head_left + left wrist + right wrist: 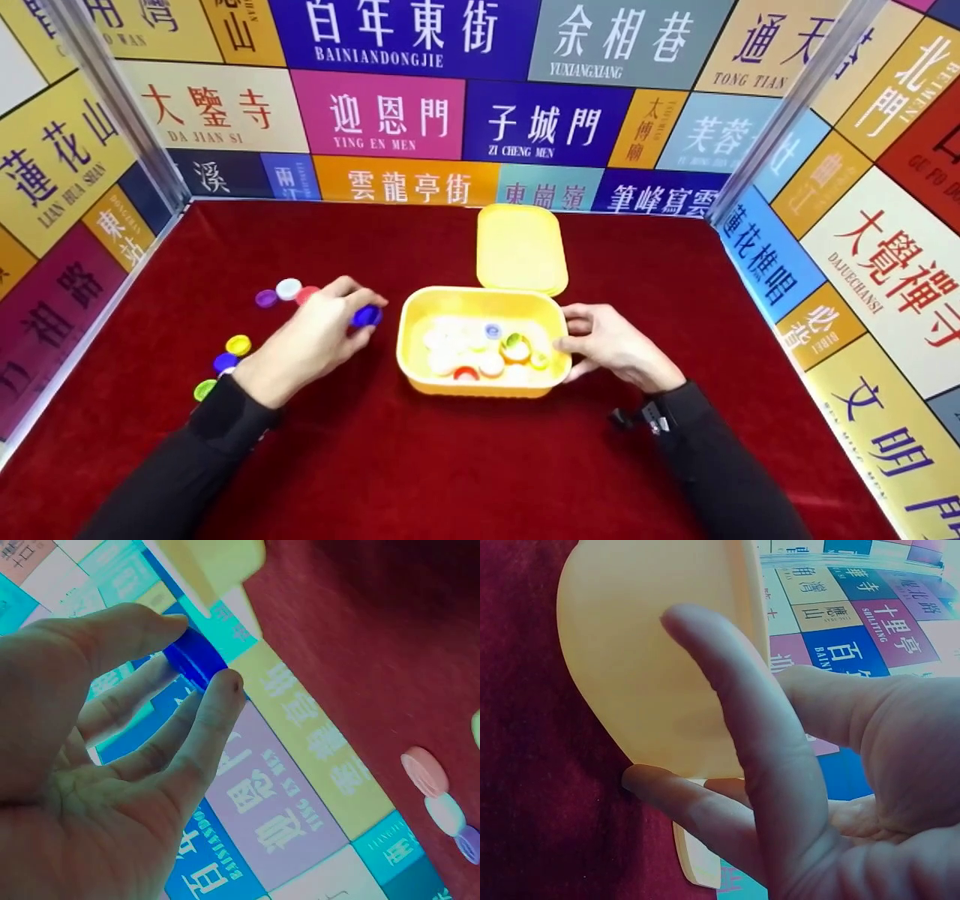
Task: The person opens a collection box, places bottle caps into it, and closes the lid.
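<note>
My left hand [326, 322] pinches a dark blue bottle cap [367, 316] between thumb and fingertip, to the left of the yellow box [480, 386]. In the left wrist view the cap [196, 660] is held on edge, the other fingers spread apart from it. Several caps of different colours, including a red one [466, 373] and a blue one [492, 331], lie inside the box. My right hand [611, 345] touches the box's right end. In the right wrist view its fairly straight fingers [742, 712] rest against the outer wall [645, 682].
Behind the box lies a yellow lid [521, 247]. Purple [266, 298], white [289, 289] and red caps [306, 295] lie beyond my left hand. Yellow [238, 344], blue [225, 363] and green caps [204, 389] lie beside the left forearm. Printed panels surround the red cloth.
</note>
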`<state>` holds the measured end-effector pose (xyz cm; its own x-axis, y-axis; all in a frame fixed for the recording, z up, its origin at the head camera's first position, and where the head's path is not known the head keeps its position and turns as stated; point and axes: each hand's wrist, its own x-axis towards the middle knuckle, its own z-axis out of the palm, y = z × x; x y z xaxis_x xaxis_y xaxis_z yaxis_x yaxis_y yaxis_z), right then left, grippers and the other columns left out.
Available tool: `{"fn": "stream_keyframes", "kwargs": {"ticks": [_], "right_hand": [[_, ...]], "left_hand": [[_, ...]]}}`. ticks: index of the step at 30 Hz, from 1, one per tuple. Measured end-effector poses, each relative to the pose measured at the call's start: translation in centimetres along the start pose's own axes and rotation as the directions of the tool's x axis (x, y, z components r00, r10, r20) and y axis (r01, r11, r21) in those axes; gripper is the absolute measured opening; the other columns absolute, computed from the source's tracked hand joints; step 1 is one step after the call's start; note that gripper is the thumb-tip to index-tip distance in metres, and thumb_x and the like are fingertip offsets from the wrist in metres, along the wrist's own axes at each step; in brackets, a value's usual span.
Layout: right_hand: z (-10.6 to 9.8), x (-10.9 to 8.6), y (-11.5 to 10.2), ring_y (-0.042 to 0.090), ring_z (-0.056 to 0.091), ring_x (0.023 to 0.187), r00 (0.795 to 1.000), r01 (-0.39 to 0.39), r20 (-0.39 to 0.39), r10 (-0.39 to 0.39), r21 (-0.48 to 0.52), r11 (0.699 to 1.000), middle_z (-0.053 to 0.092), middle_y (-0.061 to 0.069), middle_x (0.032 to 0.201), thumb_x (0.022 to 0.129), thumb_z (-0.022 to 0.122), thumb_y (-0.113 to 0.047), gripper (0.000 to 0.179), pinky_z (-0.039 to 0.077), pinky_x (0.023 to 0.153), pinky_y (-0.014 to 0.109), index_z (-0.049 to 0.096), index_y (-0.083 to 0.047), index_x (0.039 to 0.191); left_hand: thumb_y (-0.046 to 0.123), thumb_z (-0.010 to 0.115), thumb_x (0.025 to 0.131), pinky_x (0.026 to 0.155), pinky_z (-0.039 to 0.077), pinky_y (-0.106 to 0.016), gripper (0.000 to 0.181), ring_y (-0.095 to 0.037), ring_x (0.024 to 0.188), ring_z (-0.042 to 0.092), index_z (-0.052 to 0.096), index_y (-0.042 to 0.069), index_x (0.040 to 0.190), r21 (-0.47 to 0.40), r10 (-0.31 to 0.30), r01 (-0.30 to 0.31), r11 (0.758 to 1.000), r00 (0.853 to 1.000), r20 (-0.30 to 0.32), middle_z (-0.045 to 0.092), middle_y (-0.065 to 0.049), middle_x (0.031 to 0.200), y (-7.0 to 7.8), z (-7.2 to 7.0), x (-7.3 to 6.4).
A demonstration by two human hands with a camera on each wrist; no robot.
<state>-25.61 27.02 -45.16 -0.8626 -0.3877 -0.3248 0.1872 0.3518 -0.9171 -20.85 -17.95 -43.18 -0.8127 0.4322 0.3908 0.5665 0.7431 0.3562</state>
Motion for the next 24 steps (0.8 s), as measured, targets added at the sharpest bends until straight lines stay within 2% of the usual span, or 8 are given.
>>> {"fn": "stream_keyframes", "kwargs": {"ticks": [5, 12, 18, 24], "right_hand": [[0.0, 0.0, -0.1, 0.039, 0.085, 0.111, 1.000, -0.005, -0.002, 0.005, 0.011, 1.000, 0.070, 0.036, 0.153, 0.106, 0.075, 0.004, 0.060, 0.075, 0.077, 0.045, 0.055, 0.008, 0.163], [-0.1, 0.0, 0.1, 0.038, 0.086, 0.109, 1.000, 0.003, 0.006, -0.003, 0.015, 1.000, 0.069, 0.037, 0.153, 0.106, 0.074, 0.004, 0.061, 0.075, 0.076, 0.044, 0.055, 0.010, 0.164], [-0.3, -0.1, 0.2, 0.038, 0.086, 0.108, 1.000, 0.007, 0.008, -0.007, 0.005, 1.000, 0.071, 0.037, 0.151, 0.106, 0.074, 0.004, 0.059, 0.074, 0.075, 0.043, 0.056, 0.010, 0.162], [-0.1, 0.0, 0.2, 0.040, 0.085, 0.110, 1.000, 0.003, 0.007, -0.003, 0.004, 1.000, 0.071, 0.037, 0.151, 0.107, 0.075, 0.002, 0.059, 0.075, 0.075, 0.045, 0.055, 0.009, 0.163]], "left_hand": [[0.002, 0.089, 0.099, 0.102, 0.072, -0.048, 0.032, -0.036, 0.106, 0.079, 0.082, 0.000, 0.130, -0.001, 0.048, -0.048, 0.999, 0.999, -0.022, 0.075, -0.022, 0.120, 1.4, 0.8, 1.3], [0.003, 0.088, 0.100, 0.094, 0.071, -0.045, 0.027, -0.033, 0.097, 0.075, 0.081, -0.001, 0.125, 0.000, 0.139, -0.139, 0.990, 0.990, -0.001, 0.072, -0.022, 0.114, 3.4, 2.0, 3.2], [0.004, 0.090, 0.098, 0.091, 0.071, -0.043, 0.030, -0.032, 0.097, 0.075, 0.080, -0.001, 0.125, 0.023, 0.213, -0.214, 0.977, 0.976, 0.046, 0.072, -0.020, 0.113, 5.1, 3.3, 4.6], [0.004, 0.090, 0.095, 0.088, 0.070, -0.043, 0.026, -0.031, 0.096, 0.073, 0.081, 0.000, 0.119, 0.054, 0.277, -0.281, 0.958, 0.958, 0.077, 0.072, -0.018, 0.109, 6.3, 5.0, 5.6]]}}
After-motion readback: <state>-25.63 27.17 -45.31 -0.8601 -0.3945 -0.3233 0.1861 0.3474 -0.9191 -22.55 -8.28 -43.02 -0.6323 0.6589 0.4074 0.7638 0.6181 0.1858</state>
